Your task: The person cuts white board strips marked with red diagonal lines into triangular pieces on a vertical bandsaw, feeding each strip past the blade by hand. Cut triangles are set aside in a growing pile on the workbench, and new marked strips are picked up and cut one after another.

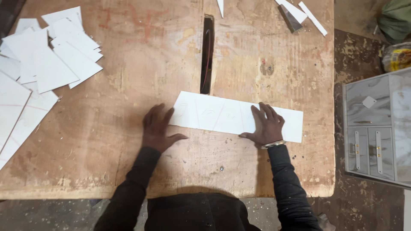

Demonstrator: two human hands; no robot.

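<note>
A long white laminate strip (222,114) with pencil lines lies flat across a worn wooden saw table (128,85), its far edge just in front of the blade slot (207,55). My left hand (157,127) rests flat, fingers spread, on the table and against the strip's left end. My right hand (266,124), with a metal bangle at the wrist, presses flat on the strip's right part. Both arms wear dark sleeves. Neither hand grips anything.
A pile of white cut sheets (43,64) covers the table's left side. Thin white offcuts and a dark wedge (295,15) lie at the far right. A grey marbled cabinet piece (376,128) lies on the floor to the right, near bags (396,25).
</note>
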